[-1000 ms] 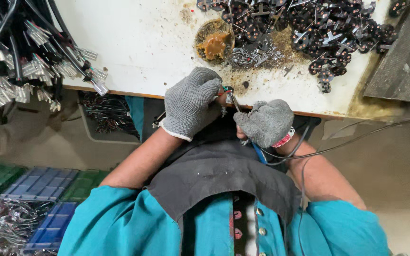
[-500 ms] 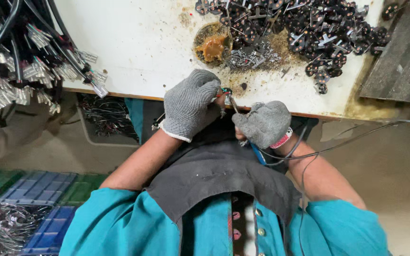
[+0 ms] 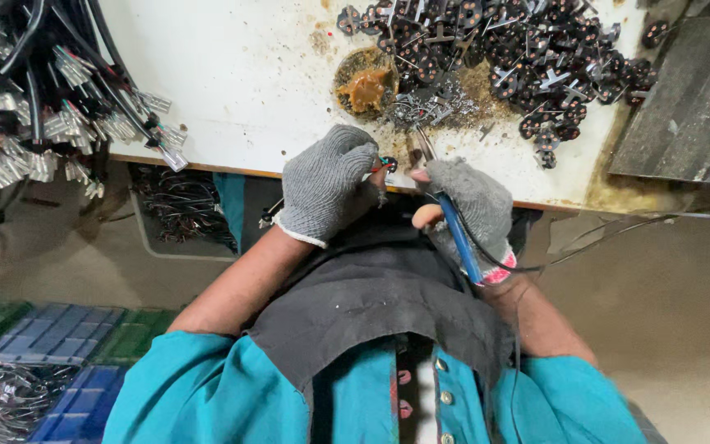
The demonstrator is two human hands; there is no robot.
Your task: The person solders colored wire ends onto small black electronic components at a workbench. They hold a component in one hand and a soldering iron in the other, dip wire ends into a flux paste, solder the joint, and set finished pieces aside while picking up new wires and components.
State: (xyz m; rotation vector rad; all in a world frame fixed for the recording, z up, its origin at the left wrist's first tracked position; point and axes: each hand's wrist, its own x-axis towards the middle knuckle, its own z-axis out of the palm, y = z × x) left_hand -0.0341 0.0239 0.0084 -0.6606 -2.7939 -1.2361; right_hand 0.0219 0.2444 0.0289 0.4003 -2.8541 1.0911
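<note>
The left hand point(image 3: 326, 182), in a grey knit glove, sits at the middle of the frame over the near edge of the white counter point(image 3: 232, 74). Its fingers are curled shut around a small dark part point(image 3: 389, 164) with a red spot, which peeps out at the fingertips just above the counter edge.

The right hand point(image 3: 470, 205), in a fingerless grey glove, lies just right of it, the two hands nearly touching. Its fingers are closed on a blue-handled soldering iron point(image 3: 457, 238), held like a pen; the handle runs down toward the wrist and the metal tip point(image 3: 426, 144) points up onto the counter, close beside the small part. A thin black cable point(image 3: 585, 251) trails off to the right.

Above the hands, a round tin of brown flux point(image 3: 365, 85) stands on a stained patch. A heap of dark plugs point(image 3: 503, 57) spreads over the upper right of the counter. Bundles of black wires point(image 3: 43, 107) with metal ends fill the upper left. Blue and green trays point(image 3: 59, 345) lie at the lower left.
</note>
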